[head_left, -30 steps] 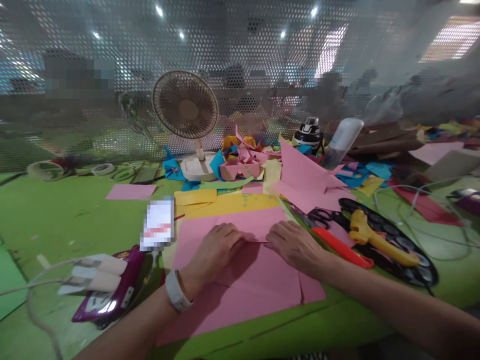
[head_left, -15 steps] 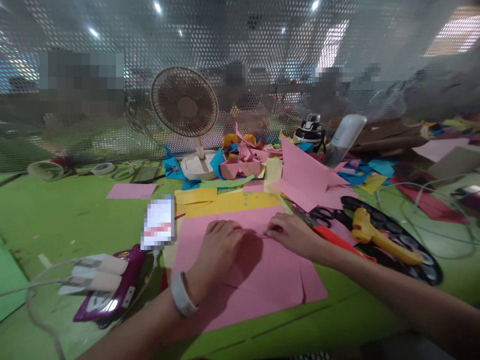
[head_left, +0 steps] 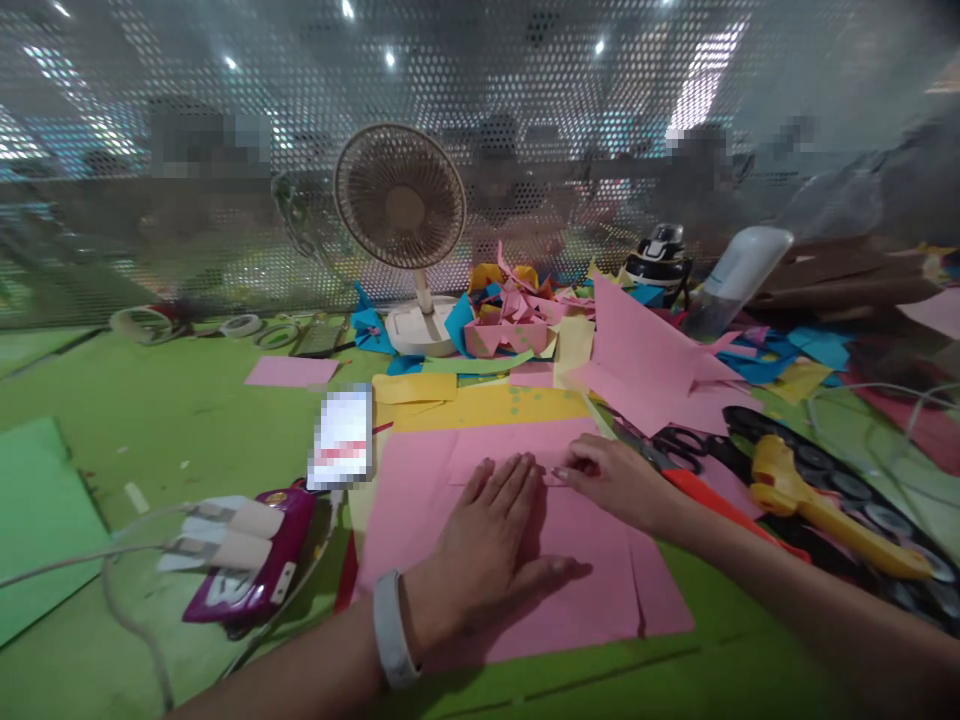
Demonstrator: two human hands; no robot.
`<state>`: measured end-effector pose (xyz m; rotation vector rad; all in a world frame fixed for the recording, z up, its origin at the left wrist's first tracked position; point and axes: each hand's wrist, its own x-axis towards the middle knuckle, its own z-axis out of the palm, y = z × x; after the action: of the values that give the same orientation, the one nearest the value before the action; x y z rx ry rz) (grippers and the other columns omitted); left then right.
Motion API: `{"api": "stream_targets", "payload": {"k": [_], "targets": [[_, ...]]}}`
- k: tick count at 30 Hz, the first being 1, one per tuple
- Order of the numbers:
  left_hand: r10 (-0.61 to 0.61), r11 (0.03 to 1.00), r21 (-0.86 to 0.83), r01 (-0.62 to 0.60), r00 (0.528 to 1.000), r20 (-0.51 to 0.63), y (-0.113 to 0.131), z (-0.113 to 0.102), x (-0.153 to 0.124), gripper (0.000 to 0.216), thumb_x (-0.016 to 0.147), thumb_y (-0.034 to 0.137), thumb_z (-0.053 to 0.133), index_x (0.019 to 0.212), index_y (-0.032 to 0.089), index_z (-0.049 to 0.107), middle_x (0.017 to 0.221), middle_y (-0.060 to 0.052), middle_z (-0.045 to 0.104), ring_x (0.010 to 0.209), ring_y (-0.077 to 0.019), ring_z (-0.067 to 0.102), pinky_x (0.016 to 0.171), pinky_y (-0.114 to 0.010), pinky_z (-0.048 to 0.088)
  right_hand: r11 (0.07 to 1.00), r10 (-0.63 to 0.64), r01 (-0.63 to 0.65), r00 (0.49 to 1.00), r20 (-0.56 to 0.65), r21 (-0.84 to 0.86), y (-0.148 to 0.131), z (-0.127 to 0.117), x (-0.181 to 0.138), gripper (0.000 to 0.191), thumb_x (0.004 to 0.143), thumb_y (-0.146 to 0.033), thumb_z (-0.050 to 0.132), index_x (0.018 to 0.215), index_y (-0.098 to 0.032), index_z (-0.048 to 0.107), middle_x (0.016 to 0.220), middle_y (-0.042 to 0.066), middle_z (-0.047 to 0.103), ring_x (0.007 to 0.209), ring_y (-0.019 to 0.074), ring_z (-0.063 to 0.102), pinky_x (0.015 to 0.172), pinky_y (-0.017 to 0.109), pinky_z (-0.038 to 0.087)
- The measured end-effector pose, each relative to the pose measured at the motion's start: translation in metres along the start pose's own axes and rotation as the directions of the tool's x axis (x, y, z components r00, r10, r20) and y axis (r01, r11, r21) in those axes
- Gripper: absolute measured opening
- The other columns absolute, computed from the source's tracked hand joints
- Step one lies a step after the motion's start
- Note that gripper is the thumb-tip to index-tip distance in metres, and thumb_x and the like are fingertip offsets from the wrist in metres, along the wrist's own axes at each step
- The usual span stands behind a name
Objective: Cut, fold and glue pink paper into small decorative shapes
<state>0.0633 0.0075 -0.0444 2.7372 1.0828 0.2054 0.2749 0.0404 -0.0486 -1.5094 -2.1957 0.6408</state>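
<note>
A large pink paper sheet lies on the green table in front of me. My left hand rests flat on it, fingers stretched out and together, with a white band on the wrist. Just to its right, my right hand pinches the folded edge of the pink sheet between thumb and fingers.
A small fan stands at the back by a perforated screen. Folded coloured papers, scissors, a yellow glue gun on a black tray and a purple device with cables lie around. A green sheet is at left.
My left hand has opened from curled fingers to lying flat on the pink sheet. My right hand has gone from pressing flat to pinching the fold. The view shifted slightly.
</note>
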Motion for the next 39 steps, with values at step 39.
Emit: {"api": "stream_targets", "payload": {"k": [39], "targets": [[0.037,0.995,0.099,-0.03,0.996,-0.077,0.0,0.006,0.004,0.069,0.087,0.059,0.034,0.142,0.016,0.025,0.147,-0.012,0.027,0.134,-0.0282,0.027,0.107,-0.048,0.026,0.954,0.077,-0.081,0.997,-0.026,-0.288,0.009,-0.04,-0.004,0.02,0.082,-0.022,0.049,0.066,-0.018,0.06,0.074,0.004,0.066,0.074,0.0175,0.058,0.065,0.028,0.038]]}}
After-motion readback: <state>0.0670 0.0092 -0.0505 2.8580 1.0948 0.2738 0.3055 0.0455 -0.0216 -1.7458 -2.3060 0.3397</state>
